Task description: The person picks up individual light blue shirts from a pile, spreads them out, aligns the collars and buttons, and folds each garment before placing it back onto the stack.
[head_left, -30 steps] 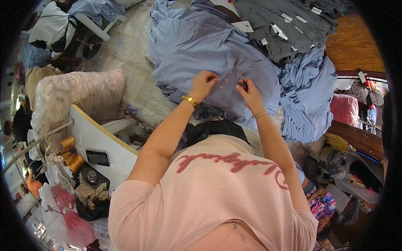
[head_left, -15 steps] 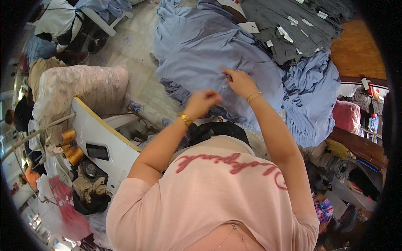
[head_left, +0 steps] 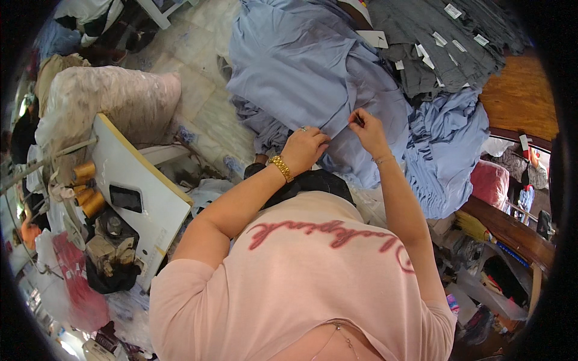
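Blue cloth lies beside grey cloth, under the left hand, whose grip I cannot tell; the right hand pinches a dark tool, which, if sharp, might nick the blue cloth should it bunch up close by

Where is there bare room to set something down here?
The brown board looks free beside the grey garments and blue heap. The pale floor looks mostly free between the wrapped bale and blue cloth. Cloth crowds the left hand and right hand; clutter surrounds the thread cones.
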`<state>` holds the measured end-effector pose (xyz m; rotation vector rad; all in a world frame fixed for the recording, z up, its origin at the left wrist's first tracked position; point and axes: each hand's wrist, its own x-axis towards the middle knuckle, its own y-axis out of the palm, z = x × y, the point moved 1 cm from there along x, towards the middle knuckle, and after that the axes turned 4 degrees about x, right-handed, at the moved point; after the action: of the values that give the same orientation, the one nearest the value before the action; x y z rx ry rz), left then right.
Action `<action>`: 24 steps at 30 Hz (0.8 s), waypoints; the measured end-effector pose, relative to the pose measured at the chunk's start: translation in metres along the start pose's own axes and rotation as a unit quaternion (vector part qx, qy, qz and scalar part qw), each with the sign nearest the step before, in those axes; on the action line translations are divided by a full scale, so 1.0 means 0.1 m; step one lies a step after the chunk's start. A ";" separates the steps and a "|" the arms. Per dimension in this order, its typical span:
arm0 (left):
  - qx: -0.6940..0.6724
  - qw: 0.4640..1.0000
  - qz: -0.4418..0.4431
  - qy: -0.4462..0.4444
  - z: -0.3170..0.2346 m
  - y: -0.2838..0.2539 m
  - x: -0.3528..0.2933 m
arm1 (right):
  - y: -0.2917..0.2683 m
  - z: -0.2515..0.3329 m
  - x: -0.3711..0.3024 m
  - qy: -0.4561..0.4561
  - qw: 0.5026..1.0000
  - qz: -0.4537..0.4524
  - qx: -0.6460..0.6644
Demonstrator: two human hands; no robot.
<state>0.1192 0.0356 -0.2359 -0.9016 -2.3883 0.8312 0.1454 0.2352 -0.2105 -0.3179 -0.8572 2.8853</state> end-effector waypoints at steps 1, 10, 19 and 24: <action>-0.005 1.000 -0.014 0.006 0.00 0.01 -0.01 | 0.00 0.01 0.00 0.005 1.000 0.000 0.000; -0.008 0.993 -0.104 -0.048 0.18 0.05 0.41 | 0.01 0.05 0.02 -0.066 0.994 0.025 -0.082; -0.466 0.790 -0.249 -0.311 0.25 -0.10 0.26 | 0.09 0.29 0.07 -0.083 0.963 0.050 -0.250; -0.322 0.860 -0.276 -0.283 0.82 -0.45 0.36 | -0.06 0.23 0.10 -0.054 0.981 -0.157 0.102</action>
<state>0.0270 0.0029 -0.2578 -0.0997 -3.2847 0.0350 0.1310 0.2296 -0.1895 -0.0017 -0.5579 2.6784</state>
